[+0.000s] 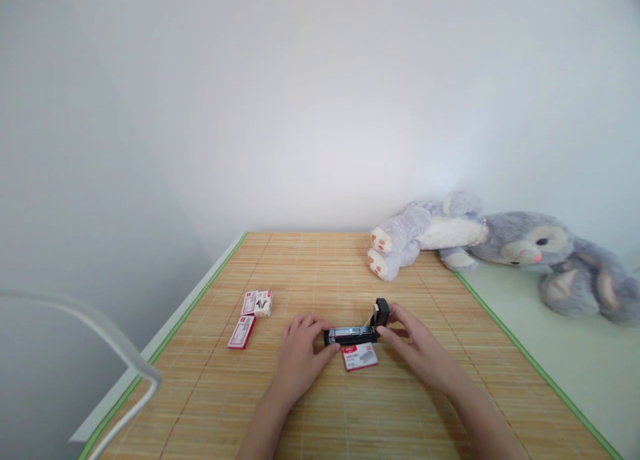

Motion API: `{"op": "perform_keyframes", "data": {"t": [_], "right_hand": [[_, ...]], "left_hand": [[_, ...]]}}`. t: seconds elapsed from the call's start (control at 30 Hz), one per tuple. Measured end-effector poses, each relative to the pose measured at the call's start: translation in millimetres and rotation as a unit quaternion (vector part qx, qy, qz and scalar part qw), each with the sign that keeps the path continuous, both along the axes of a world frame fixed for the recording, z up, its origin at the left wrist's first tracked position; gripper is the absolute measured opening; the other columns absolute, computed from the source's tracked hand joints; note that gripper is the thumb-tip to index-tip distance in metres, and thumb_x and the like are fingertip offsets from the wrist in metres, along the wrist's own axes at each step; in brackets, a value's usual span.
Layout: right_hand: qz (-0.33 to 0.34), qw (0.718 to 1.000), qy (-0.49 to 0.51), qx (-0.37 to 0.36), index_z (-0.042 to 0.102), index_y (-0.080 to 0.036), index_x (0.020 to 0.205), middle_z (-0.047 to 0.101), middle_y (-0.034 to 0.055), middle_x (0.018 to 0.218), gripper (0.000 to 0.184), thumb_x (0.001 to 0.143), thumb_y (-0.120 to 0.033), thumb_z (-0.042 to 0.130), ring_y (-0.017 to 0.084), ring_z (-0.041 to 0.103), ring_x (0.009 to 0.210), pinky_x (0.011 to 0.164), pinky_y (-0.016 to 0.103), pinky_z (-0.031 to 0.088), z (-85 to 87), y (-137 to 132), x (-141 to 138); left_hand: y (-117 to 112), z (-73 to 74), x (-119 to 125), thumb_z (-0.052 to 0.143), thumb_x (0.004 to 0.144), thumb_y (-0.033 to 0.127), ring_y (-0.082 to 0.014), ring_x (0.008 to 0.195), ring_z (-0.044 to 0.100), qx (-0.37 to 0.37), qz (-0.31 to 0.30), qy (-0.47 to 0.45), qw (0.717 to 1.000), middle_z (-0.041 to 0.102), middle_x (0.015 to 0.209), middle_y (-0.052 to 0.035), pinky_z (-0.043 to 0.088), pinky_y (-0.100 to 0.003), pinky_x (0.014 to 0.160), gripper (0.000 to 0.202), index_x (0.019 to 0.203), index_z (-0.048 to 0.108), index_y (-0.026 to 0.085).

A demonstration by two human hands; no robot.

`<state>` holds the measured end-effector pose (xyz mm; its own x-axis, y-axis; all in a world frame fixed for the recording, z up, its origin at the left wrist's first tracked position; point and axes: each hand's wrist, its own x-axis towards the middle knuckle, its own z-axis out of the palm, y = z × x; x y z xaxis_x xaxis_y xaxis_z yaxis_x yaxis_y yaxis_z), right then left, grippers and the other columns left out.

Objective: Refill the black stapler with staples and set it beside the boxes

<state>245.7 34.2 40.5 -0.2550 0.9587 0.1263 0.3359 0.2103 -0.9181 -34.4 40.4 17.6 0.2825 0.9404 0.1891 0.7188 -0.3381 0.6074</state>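
Observation:
A black stapler (351, 335) lies on the bamboo mat with its top swung up at the right end, so the metal channel inside shows. My left hand (303, 353) grips the stapler's left end between thumb and fingers. At the other end, the fingers and thumb of my right hand (413, 347) are closed around the raised black top (382, 312). Just in front of the stapler lies a small red and white staple box (360, 357), close to my left thumb. Whether staples sit in the channel is too small to tell.
Several small red and white boxes (242, 332) are grouped on the left of the bamboo mat (300, 267). A grey plush rabbit (525, 237) lies across the back right edge. A white cable (125, 353) curves through the lower left. Behind stands a pale wall (310, 113).

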Motion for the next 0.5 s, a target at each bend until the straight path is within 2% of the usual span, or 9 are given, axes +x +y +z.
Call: {"op": "perform_keyframes", "data": {"t": [0.1, 0.2, 0.27, 0.37, 0.5], "right_hand": [[-0.018, 0.999, 0.03, -0.009, 0.059, -0.025, 0.128, 0.067, 0.0101, 0.125, 0.04, 0.099, -0.053, 0.059, 0.027, 0.063, 0.117, 0.098, 0.043, 0.057, -14.7, -2.0, 7.3], [-0.035, 0.993, 0.101, -0.053, 0.056, -0.025, 0.134, 0.064, 0.011, 0.133, 0.047, 0.099, -0.056, 0.058, 0.027, 0.064, 0.117, 0.103, 0.047, 0.054, -31.7, -3.8, 17.8], [-0.036, 0.989, 0.12, -0.078, 0.055, -0.025, 0.135, 0.064, 0.0109, 0.136, 0.05, 0.098, -0.058, 0.058, 0.026, 0.065, 0.116, 0.102, 0.047, 0.055, -36.7, -4.8, 21.7], [-0.033, 0.997, 0.065, -0.04, 0.056, -0.025, 0.135, 0.064, 0.0107, 0.136, 0.049, 0.099, -0.058, 0.057, 0.027, 0.062, 0.12, 0.104, 0.046, 0.054, -28.1, -3.8, 16.8], [-0.015, 0.999, -0.034, 0.017, 0.056, -0.026, 0.134, 0.065, 0.0099, 0.13, 0.042, 0.102, -0.052, 0.052, 0.027, 0.062, 0.12, 0.097, 0.042, 0.056, -1.2, 3.9, -4.6]], "left_hand": [[0.0, -0.6, -0.6, 0.074, 0.088, 0.043, -0.0252, 0.114, 0.055, -0.002, -0.001, -0.001, 1.0, 0.069, 0.118, 0.0016, 0.036, -0.04, 0.098, 0.025, 0.112, 0.071, 0.037], [0.7, -1.8, -1.3, 0.074, 0.088, 0.044, -0.026, 0.114, 0.055, -0.003, -0.002, -0.001, 1.0, 0.069, 0.119, 0.0016, 0.036, -0.042, 0.099, 0.025, 0.111, 0.071, 0.037], [1.1, -2.3, -1.4, 0.074, 0.087, 0.044, -0.0259, 0.114, 0.055, -0.003, 0.0, 0.0, 1.0, 0.069, 0.118, 0.0018, 0.036, -0.042, 0.099, 0.025, 0.111, 0.072, 0.037], [1.2, -2.1, -1.0, 0.074, 0.087, 0.045, -0.0259, 0.115, 0.054, -0.003, 0.002, -0.001, 1.0, 0.069, 0.119, 0.0014, 0.036, -0.041, 0.099, 0.026, 0.112, 0.072, 0.037], [0.7, -0.5, -0.2, 0.073, 0.087, 0.044, -0.0251, 0.114, 0.055, -0.004, 0.001, 0.0, 1.0, 0.069, 0.117, 0.0013, 0.037, -0.04, 0.098, 0.025, 0.111, 0.072, 0.037]]}}
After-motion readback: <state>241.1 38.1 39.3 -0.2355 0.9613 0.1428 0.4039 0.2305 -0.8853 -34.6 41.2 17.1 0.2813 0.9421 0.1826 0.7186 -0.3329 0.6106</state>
